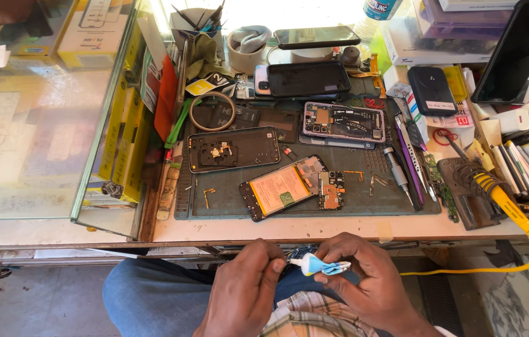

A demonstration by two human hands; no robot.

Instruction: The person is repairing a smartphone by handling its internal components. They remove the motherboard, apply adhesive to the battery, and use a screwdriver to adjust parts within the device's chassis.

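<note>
Two hands, left hand (pixel 242 290), right hand (pixel 364 281), grip small tube (pixel 314 267) between

— What is being held?
— A small white object with a light blue part (pixel 318 267), something like a little tube or applicator, lying roughly level with its narrow white tip pointing left

— Where is it?
— Low in the view, below the front edge of the workbench and above the person's lap, pinched between both hands; its finer details are too small to tell
</note>
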